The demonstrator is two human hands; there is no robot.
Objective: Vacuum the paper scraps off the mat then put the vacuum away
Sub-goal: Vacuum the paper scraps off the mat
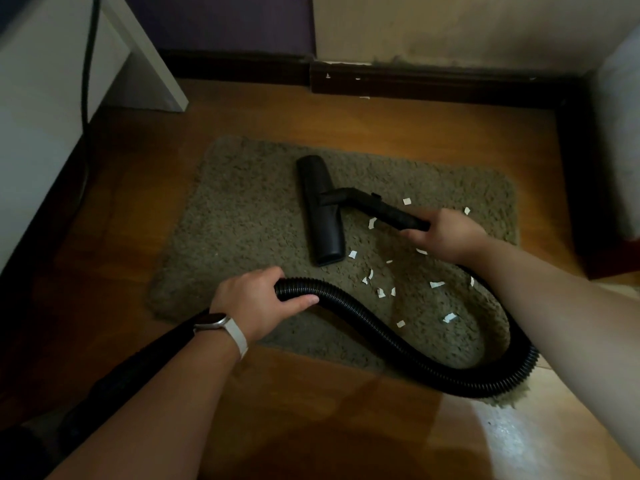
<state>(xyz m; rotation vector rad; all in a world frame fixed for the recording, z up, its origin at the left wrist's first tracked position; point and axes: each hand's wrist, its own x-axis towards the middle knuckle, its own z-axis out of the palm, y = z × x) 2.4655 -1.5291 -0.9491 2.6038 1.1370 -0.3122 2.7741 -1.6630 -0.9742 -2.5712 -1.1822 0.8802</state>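
Observation:
A shaggy grey-brown mat (242, 216) lies on the wooden floor. Several white paper scraps (381, 292) are scattered over its right half. The black vacuum floor head (320, 209) rests flat on the mat's middle, to the left of the scraps. My right hand (446, 233) grips the black wand handle (391, 211) that joins the head. A black ribbed hose (391, 337) loops from that handle across the mat's near right corner and back left. My left hand (259, 301), with a white watch on the wrist, grips the hose near the mat's front edge.
A white cabinet or desk panel (45, 109) with a dark cable stands at the left. Dark skirting board (415, 81) runs along the far wall. Pale furniture (620, 150) sits at the right edge. Bare wooden floor (311, 427) surrounds the mat.

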